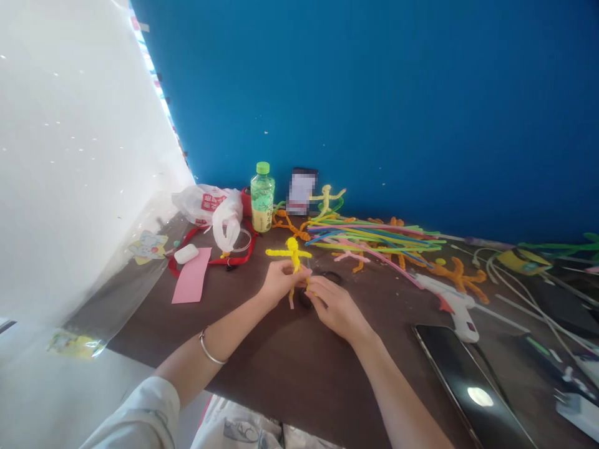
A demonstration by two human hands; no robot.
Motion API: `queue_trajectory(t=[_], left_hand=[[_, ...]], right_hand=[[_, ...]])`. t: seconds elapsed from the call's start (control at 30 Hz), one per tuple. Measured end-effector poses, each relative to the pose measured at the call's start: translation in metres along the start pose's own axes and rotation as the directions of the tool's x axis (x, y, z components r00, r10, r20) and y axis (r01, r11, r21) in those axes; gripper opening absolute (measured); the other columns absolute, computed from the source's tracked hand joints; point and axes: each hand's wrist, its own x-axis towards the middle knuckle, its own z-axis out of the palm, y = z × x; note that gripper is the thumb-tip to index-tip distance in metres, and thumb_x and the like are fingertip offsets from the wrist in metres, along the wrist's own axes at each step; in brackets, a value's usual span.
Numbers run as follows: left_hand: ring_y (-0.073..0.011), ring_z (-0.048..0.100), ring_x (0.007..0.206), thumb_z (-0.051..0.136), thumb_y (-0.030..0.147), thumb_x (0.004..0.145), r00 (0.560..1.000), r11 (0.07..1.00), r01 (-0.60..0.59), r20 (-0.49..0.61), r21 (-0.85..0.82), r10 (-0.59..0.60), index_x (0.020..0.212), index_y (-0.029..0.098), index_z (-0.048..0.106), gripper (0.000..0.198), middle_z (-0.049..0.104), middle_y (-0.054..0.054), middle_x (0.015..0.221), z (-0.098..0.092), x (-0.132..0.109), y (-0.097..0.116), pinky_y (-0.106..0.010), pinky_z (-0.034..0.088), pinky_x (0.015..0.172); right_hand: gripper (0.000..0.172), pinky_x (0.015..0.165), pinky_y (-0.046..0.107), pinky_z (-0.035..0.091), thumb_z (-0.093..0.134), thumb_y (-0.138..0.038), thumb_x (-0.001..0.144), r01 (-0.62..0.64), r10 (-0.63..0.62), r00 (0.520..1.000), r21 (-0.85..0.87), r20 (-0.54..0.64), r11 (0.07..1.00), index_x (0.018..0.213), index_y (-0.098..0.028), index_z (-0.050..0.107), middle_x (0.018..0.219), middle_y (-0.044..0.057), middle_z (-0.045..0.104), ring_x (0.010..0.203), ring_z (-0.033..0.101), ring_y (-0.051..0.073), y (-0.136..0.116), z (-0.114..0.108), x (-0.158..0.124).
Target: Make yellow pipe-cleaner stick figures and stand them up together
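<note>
A yellow pipe-cleaner figure [292, 247] with a round head and outstretched arms stands upright between my hands, above the table. My left hand [282, 280] pinches its lower body between thumb and fingers. My right hand [331, 304] closes on one of the figure's legs; its fingertips hide part of that leg. The other leg hangs down and ends in a pink tip. Behind my hands lies a dark rounded object [330, 275], partly covered and hard to make out.
Pipe cleaners [374, 237] lie piled beyond my hands, with orange figures [461, 277] about them. A glue gun [452, 302] and a phone [468, 380] are to the right. A bottle [262, 198], a pink sheet [191, 277] and a plastic bag [206, 202] stand left.
</note>
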Motion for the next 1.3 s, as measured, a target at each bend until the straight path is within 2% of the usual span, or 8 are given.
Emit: queue_trajectory(t=[0.13,0.27,0.37,0.6,0.87,1.03,1.17,1.3], left_hand=[[-0.012,0.058,0.053,0.077,0.029,0.047,1.0,0.999,0.025,0.012,0.027,-0.025,0.065,0.01,0.062,0.03,0.06,-0.001,0.055,0.0,0.0,0.001,-0.029,0.053,0.06],[-0.013,0.059,0.054,0.076,0.031,0.049,0.998,1.0,0.03,0.057,0.0,-0.03,0.067,0.009,0.063,0.032,0.061,-0.002,0.057,-0.001,0.001,-0.001,-0.031,0.052,0.061],[-0.0141,0.06,0.057,0.074,0.033,0.053,0.995,0.995,0.053,0.092,-0.083,-0.046,0.069,0.008,0.062,0.032,0.062,-0.004,0.062,-0.003,0.002,-0.001,-0.033,0.051,0.064],[-0.0125,0.06,0.062,0.074,0.024,0.056,0.98,0.978,0.086,0.194,-0.189,-0.048,0.078,0.008,0.063,0.03,0.063,-0.004,0.068,-0.008,0.004,0.008,-0.032,0.049,0.071],[-0.0148,0.061,0.069,0.072,0.026,0.058,0.972,0.98,0.154,0.197,-0.125,-0.127,0.076,0.009,0.063,0.027,0.063,-0.006,0.073,-0.008,0.005,0.003,-0.034,0.049,0.075],[-0.017,0.062,0.074,0.071,0.026,0.059,0.966,0.99,0.107,0.245,-0.089,-0.082,0.077,0.011,0.062,0.025,0.064,-0.007,0.077,-0.01,0.005,0.0,-0.037,0.049,0.077],[-0.0173,0.063,0.069,0.072,0.025,0.057,0.958,0.995,0.089,0.277,-0.037,-0.075,0.076,0.01,0.061,0.026,0.064,-0.006,0.074,-0.011,0.004,0.0,-0.038,0.049,0.076],[-0.0149,0.063,0.063,0.074,0.024,0.056,0.92,0.985,0.172,0.362,-0.027,-0.15,0.075,0.01,0.061,0.028,0.063,-0.005,0.07,-0.012,0.004,0.002,-0.038,0.048,0.076]], right_hand=[[0.015,0.079,0.03,0.043,0.037,-0.012,0.085,-0.075,0.068,0.997,0.176,0.045,0.982,0.077,-0.02,0.046,0.089,0.007,0.052,0.09,0.051,0.016,-0.003,-0.001,0.002],[0.017,0.078,0.031,0.042,0.036,-0.012,0.086,-0.104,0.098,0.994,0.227,0.038,0.968,0.073,-0.02,0.044,0.084,0.006,0.05,0.087,0.049,0.016,-0.004,0.0,0.003],[0.016,0.075,0.03,0.042,0.037,-0.014,0.086,-0.111,0.108,0.994,0.228,0.023,0.967,0.073,-0.02,0.045,0.083,0.006,0.05,0.083,0.049,0.016,-0.002,0.0,0.001],[0.01,0.075,0.031,0.044,0.045,-0.018,0.083,-0.146,0.178,0.975,0.219,-0.134,0.965,0.078,-0.021,0.053,0.086,0.006,0.057,0.084,0.054,0.017,0.005,-0.003,-0.002],[0.014,0.068,0.029,0.044,0.044,-0.02,0.084,-0.16,0.165,0.986,0.138,-0.025,0.977,0.077,-0.02,0.055,0.079,0.005,0.057,0.075,0.054,0.016,0.005,-0.011,-0.003],[0.013,0.068,0.029,0.044,0.046,-0.023,0.084,-0.185,0.192,0.981,0.161,-0.027,0.969,0.076,-0.021,0.056,0.078,0.005,0.058,0.074,0.055,0.016,0.005,-0.01,-0.002],[0.015,0.061,0.027,0.045,0.053,-0.032,0.079,-0.337,0.365,0.93,0.295,-0.044,0.894,0.07,-0.02,0.056,0.071,0.003,0.059,0.066,0.056,0.016,0.008,-0.013,0.001],[0.021,0.051,0.024,0.045,0.063,-0.038,0.07,-0.53,0.584,0.806,0.552,0.092,0.644,0.066,-0.019,0.056,0.065,0.0,0.059,0.056,0.055,0.013,0.008,-0.016,0.003]])
